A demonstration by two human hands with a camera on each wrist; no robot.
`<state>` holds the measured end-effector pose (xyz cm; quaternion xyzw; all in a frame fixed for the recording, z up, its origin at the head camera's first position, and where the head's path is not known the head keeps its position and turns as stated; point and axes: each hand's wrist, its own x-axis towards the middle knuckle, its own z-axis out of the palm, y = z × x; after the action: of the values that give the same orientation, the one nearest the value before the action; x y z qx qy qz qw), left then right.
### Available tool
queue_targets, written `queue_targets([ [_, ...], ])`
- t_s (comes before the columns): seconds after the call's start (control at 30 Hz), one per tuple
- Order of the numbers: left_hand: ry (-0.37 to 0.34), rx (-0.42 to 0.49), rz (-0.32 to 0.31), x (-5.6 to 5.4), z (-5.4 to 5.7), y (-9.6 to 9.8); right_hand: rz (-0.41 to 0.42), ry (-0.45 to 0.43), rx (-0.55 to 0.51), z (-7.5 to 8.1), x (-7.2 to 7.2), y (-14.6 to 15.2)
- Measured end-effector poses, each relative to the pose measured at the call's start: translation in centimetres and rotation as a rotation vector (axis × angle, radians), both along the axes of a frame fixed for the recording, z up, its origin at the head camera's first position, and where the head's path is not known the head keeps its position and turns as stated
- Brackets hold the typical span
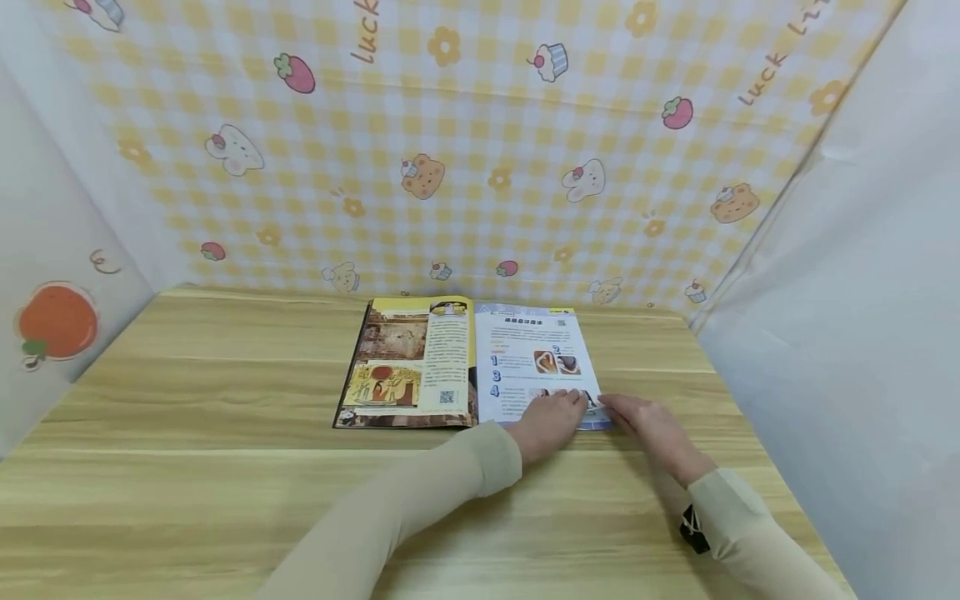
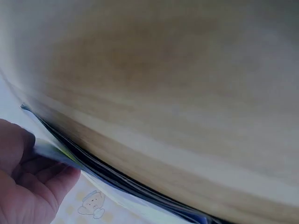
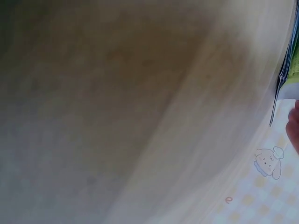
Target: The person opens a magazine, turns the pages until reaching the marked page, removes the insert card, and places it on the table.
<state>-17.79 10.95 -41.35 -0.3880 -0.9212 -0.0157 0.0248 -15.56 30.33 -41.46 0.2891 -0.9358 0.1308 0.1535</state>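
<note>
An open magazine (image 1: 450, 358) lies on the wooden table, its left page carrying brown and yellow pictures. The white right-hand page (image 1: 517, 333) has numbered steps and small food photos. My left hand (image 1: 551, 421) lies over that page's lower right part. In the left wrist view, the page's lower edge runs between the thumb and curled fingers (image 2: 63, 184). At the lower right corner, my right hand (image 1: 656, 429) pinches the page edge with its fingertips. Only a bit of the right fingers (image 3: 293, 126) shows in the right wrist view, beside a lifted sheet.
Behind the table (image 1: 187, 383) hangs a yellow checked cloth (image 1: 480, 167) with cartoon prints. White sheeting (image 1: 847, 292) closes the right side, and another white wall (image 1: 67, 208) with a printed orange fruit stands at left. A small black object (image 1: 694, 531) hangs by the right sleeve.
</note>
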Motion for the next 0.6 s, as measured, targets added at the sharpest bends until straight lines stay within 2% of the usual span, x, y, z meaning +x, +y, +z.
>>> queue_targets([
  [0.1, -0.029, 0.01, 0.024, -0.2, -0.1, 0.1, -0.061, -0.035, -0.045, 0.0, 0.1, 0.1],
  [0.2, -0.012, 0.058, 0.019, -0.6, -0.2, -0.2, -0.102, -0.067, -0.061, 0.0, 0.0, 0.1],
  [0.33, 0.061, 0.103, 0.012, -1.0, -0.5, -0.6, -0.062, -0.125, -0.016, -0.1, -0.3, -0.2],
  [0.47, 0.11, 0.01, 0.045, -1.2, -0.8, -0.8, 0.017, -0.186, 0.047, -0.4, -0.6, -0.5],
  [0.6, 0.192, -0.11, 0.067, -1.4, -0.9, -1.1, 0.043, -0.231, 0.077, -0.6, -0.7, -0.6],
])
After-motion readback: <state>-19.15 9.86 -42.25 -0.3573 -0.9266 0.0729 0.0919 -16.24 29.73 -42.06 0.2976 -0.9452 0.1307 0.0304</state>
